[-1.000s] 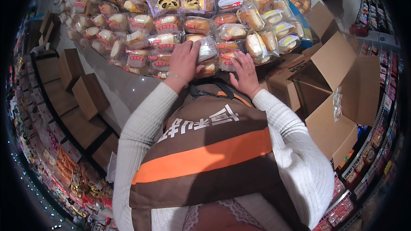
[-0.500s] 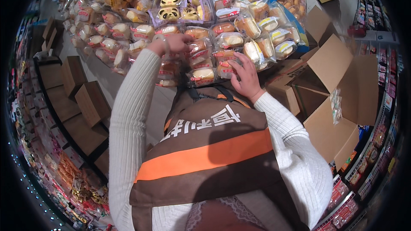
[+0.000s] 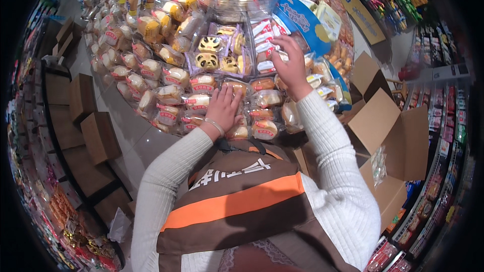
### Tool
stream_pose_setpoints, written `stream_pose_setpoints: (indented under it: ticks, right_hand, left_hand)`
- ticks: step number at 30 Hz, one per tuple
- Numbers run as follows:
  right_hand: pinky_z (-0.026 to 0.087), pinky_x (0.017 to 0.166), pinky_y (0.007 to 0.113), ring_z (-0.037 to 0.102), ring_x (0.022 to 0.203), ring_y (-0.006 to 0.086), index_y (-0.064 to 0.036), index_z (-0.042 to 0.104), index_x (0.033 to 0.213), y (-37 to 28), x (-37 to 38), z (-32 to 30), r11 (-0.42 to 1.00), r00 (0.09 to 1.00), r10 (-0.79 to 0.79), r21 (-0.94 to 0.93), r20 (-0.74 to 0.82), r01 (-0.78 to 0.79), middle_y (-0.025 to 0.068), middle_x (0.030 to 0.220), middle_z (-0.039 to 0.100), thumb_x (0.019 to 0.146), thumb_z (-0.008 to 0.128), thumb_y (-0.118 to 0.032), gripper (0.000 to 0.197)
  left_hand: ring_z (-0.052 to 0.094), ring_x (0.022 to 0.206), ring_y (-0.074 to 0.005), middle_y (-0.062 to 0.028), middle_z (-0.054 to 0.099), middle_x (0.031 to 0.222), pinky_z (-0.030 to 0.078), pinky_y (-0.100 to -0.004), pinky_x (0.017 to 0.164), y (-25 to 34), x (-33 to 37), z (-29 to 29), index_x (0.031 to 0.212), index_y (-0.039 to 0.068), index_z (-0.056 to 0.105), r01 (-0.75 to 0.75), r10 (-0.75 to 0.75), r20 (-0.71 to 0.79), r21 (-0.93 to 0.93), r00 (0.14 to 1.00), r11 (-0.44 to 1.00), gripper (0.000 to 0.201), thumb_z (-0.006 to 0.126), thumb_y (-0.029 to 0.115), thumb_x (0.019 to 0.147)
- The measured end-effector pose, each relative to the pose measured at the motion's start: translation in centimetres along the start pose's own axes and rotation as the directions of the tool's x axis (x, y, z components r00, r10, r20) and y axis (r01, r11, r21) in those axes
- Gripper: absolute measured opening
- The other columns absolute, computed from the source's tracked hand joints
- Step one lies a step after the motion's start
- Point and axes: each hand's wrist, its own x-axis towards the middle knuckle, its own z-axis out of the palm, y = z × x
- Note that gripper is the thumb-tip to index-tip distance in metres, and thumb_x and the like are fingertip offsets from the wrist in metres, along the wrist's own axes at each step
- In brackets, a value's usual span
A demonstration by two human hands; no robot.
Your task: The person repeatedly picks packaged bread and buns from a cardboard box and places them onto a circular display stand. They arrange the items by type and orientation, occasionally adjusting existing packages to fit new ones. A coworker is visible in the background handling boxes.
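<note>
My left hand lies palm down on the wrapped bread rolls at the near edge of the display, its fingers stretched out and holding nothing. Farther out, my right hand hovers at or just over the red-and-white packets in a clear bin, fingers curved and apart. I cannot tell whether its fingertips touch them. Left of those packets sit panda-faced buns in purple-edged wrappers. More clear-wrapped rolls fill the front, close to my apron.
An open cardboard box stands at the right, with clear wrapping inside. A blue sign board rises behind my right hand. Brown cartons and a dark-edged shelf are at the left. Stocked shelves line the right side.
My right hand has moved from the near rolls out to the red-and-white packets. My left hand has shifted slightly right and nearer, now flat on the rolls. The view has tilted farther ahead.
</note>
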Motion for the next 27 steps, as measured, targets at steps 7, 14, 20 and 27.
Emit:
stream_pose_setpoints:
  ticks: [7,14,20,27]
  right_hand:
    - [0.052,0.091,0.036,0.068,0.1,0.0268,0.0024,0.071,0.11,10.1,16.4,9.6,0.934,0.955,0.298,0.205,0.007,-0.293,0.0164,0.107,0.072,0.08,0.077,-0.021,0.039]
    - [0.053,0.082,0.044,0.069,0.096,0.0275,0.0027,0.067,0.122,17.8,27.5,15.7,0.423,0.562,0.782,0.433,0.269,-0.796,0.017,0.118,0.071,0.08,0.084,-0.037,0.061]
    - [0.055,0.083,0.04,0.07,0.097,0.0257,0.0025,0.068,0.122,18.9,27.1,19.7,0.258,0.608,0.691,0.651,0.392,-0.714,0.0149,0.116,0.071,0.082,0.085,-0.023,0.05]
    - [0.056,0.084,0.036,0.071,0.094,0.0245,0.0067,0.066,0.116,17.9,26.5,18.6,0.663,0.802,0.59,0.509,0.096,-0.549,0.0158,0.113,0.071,0.077,0.087,-0.016,0.049]
  left_hand:
    - [0.031,0.15,-0.0367,-0.0206,0.037,0.16,0.017,-0.0566,0.124,0.3,-0.5,-0.8,0.154,0.007,0.041,-0.09,0.082,-0.066,-0.131,0.994,0.987,0.085,0.065,0.055,0.088]
    - [0.042,0.142,-0.038,-0.0198,0.047,0.151,0.033,-0.0502,0.118,-1.2,-3.9,-5.3,0.143,0.004,0.052,-0.046,-0.038,-0.159,-0.491,0.987,0.87,0.066,0.074,0.027,0.085]
    - [0.062,0.117,-0.0356,-0.0179,0.063,0.13,0.049,-0.0408,0.101,-4.4,-8.5,-7.1,0.131,0.001,0.061,0.19,-0.537,-0.136,-0.841,0.832,0.506,0.041,0.067,0.011,0.092]
    - [0.066,0.105,-0.0213,-0.0125,0.067,0.118,0.052,-0.0328,0.091,-3.4,-8.3,-6.6,0.125,0.001,0.066,0.245,-0.65,0.055,-0.947,0.758,0.205,0.031,0.064,0.006,0.094]
